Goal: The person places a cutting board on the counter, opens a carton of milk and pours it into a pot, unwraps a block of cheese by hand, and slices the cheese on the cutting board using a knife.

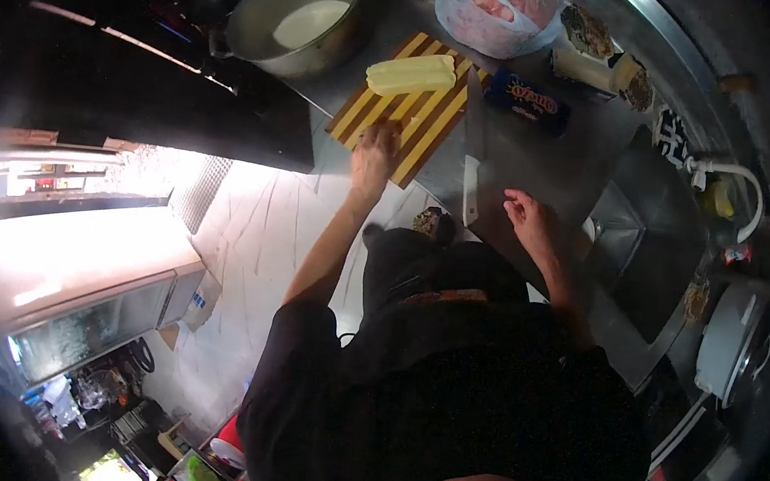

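Note:
A striped cutting board (431, 135) lies on the dark counter, with a pale yellow block (410, 75) across its upper part. My left hand (377, 148) is at the board's lower left edge, fingers curled downward; whether they hold anything is hidden. To the right of the board lies a knife with a white handle (470, 191), its blade pointing away. My right hand (531, 218) is just right of the knife handle, not touching it, with its fingers apart and nothing in them.
A large pot (333, 46) with pale contents stands at the upper left. Beyond the board are a plastic bag of pinkish food (496, 17) and a dark blue packet (529, 103). A sink (645, 254) with a white faucet (730, 168) is at the right.

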Available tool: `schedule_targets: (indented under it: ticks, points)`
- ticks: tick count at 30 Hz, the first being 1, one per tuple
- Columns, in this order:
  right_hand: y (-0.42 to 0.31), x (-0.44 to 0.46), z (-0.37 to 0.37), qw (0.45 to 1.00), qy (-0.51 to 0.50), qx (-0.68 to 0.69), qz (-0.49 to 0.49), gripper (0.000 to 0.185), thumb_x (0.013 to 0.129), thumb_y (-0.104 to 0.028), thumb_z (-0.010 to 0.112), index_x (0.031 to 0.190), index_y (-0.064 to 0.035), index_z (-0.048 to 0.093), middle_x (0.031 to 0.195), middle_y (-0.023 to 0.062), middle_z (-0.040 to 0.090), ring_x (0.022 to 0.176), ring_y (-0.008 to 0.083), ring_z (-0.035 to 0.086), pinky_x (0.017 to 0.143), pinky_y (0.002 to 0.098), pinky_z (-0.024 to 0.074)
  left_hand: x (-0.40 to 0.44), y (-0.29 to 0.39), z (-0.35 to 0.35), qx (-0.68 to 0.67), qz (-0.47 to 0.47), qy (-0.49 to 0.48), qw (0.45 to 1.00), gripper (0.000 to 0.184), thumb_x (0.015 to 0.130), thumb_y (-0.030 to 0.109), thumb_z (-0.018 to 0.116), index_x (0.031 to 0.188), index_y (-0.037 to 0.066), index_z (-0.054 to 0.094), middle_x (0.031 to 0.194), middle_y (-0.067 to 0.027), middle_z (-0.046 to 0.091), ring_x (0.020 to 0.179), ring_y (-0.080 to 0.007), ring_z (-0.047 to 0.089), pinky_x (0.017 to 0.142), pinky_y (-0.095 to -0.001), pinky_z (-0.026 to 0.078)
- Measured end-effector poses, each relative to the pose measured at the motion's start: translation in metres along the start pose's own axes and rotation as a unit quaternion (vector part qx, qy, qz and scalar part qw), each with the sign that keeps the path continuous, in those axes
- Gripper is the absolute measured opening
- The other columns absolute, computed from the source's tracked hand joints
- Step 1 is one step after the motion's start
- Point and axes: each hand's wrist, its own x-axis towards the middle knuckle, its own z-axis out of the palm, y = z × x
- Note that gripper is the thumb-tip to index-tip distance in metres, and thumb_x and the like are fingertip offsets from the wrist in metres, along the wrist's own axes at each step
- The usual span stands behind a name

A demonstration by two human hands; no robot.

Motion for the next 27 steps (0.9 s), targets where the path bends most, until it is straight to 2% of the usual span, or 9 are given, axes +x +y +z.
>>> schedule_targets:
  ticks: [6, 10, 13, 17, 21, 23, 24, 26, 27]
  points:
    - [0.001, 0.012, 0.034, 0.996, 0.024, 0.054, 0.062, 0.023, 0.089, -0.012, 0.057, 0.109, -0.0016, 0.057, 0.087, 0.0105, 0.062, 0.076, 0.0149, 0.060, 0.068, 0.0280, 0.0494, 0.042, -0.018, 0.038, 0.098, 0.073, -0.192, 0.974, 0.025, 0.079, 0.008, 0.054, 0.103, 0.001, 0.057, 0.107, -0.0167, 0.052, 0.092, -0.0342, 0.056, 0.071, -0.0400, 0.051]
    - [-0.006, 0.012, 0.057, 0.994, 0.087, 0.045, 0.058, 0.024, 0.088, -0.014, 0.058, 0.109, -0.0030, 0.058, 0.086, 0.0104, 0.063, 0.075, 0.0159, 0.061, 0.067, 0.0283, 0.0495, 0.050, -0.037, 0.041, 0.024, 0.240, -0.097, 0.966, 0.027, 0.079, 0.011, 0.053, 0.104, 0.000, 0.055, 0.107, -0.0181, 0.052, 0.095, -0.0343, 0.056, 0.073, -0.0409, 0.051]
    - [-0.029, 0.018, 0.058, 0.986, 0.140, -0.074, 0.057, 0.023, 0.085, -0.014, 0.061, 0.107, -0.0064, 0.060, 0.082, 0.0092, 0.065, 0.070, 0.0175, 0.063, 0.065, 0.0286, 0.0496, 0.069, -0.014, 0.020, -0.003, 0.054, -0.316, 0.947, 0.024, 0.079, 0.015, 0.054, 0.099, 0.001, 0.056, 0.103, -0.0191, 0.053, 0.092, -0.0350, 0.056, 0.076, -0.0433, 0.049]
    - [-0.043, 0.028, 0.071, 0.970, 0.172, -0.152, 0.082, 0.023, 0.083, -0.017, 0.063, 0.105, -0.0107, 0.062, 0.078, 0.0093, 0.067, 0.068, 0.0228, 0.065, 0.064, 0.0322, 0.0506, 0.091, -0.013, -0.023, -0.129, 0.063, -0.328, 0.934, 0.037, 0.086, 0.020, 0.048, 0.117, 0.002, 0.051, 0.102, -0.0210, 0.059, 0.093, -0.0400, 0.057, 0.082, -0.0472, 0.045]
    - [-0.053, 0.033, 0.077, 0.966, 0.157, -0.126, 0.161, 0.023, 0.085, -0.018, 0.060, 0.107, -0.0118, 0.061, 0.086, 0.0105, 0.067, 0.078, 0.0229, 0.066, 0.067, 0.0333, 0.0509, 0.145, -0.071, -0.026, 0.230, 0.215, -0.063, 0.947, 0.017, 0.081, 0.008, 0.043, 0.090, 0.004, 0.056, 0.082, -0.0100, 0.059, 0.075, -0.0285, 0.058, 0.065, -0.0407, 0.048]
    - [-0.070, 0.034, 0.076, 0.955, 0.160, -0.171, 0.179, 0.026, 0.086, -0.024, 0.057, 0.110, -0.0128, 0.059, 0.090, 0.0097, 0.067, 0.080, 0.0261, 0.066, 0.068, 0.0369, 0.0507, 0.206, -0.082, -0.092, -0.076, 0.216, 0.093, 0.969, 0.015, 0.079, 0.009, 0.050, 0.088, 0.002, 0.060, 0.078, -0.0153, 0.061, 0.070, -0.0341, 0.058, 0.066, -0.0434, 0.047]
    - [-0.071, 0.035, 0.076, 0.952, 0.161, -0.189, 0.180, 0.027, 0.088, -0.025, 0.054, 0.112, -0.0136, 0.058, 0.090, 0.0095, 0.067, 0.080, 0.0280, 0.065, 0.069, 0.0391, 0.0506, 0.224, -0.076, -0.116, -0.021, 0.182, 0.118, 0.976, 0.014, 0.081, 0.011, 0.053, 0.086, 0.001, 0.061, 0.076, -0.0184, 0.061, 0.069, -0.0356, 0.059, 0.067, -0.0436, 0.048]
    - [-0.081, 0.035, 0.076, 0.939, 0.150, -0.206, 0.232, 0.030, 0.089, -0.028, 0.051, 0.115, -0.0158, 0.056, 0.094, 0.0087, 0.066, 0.083, 0.0301, 0.064, 0.073, 0.0431, 0.0496, 0.257, -0.128, -0.106, 0.215, 0.010, -0.100, 0.971, 0.026, 0.088, 0.023, 0.049, 0.090, 0.001, 0.063, 0.084, -0.0182, 0.064, 0.079, -0.0353, 0.063, 0.072, -0.0418, 0.050]
    - [-0.089, 0.035, 0.077, 0.931, 0.149, -0.220, 0.249, 0.030, 0.089, -0.029, 0.051, 0.115, -0.0163, 0.056, 0.095, 0.0088, 0.066, 0.084, 0.0299, 0.064, 0.074, 0.0432, 0.0492, 0.269, -0.140, -0.107, 0.184, -0.003, -0.109, 0.977, 0.028, 0.088, 0.027, 0.049, 0.095, 0.005, 0.064, 0.087, -0.0167, 0.065, 0.082, -0.0349, 0.063, 0.073, -0.0422, 0.051]
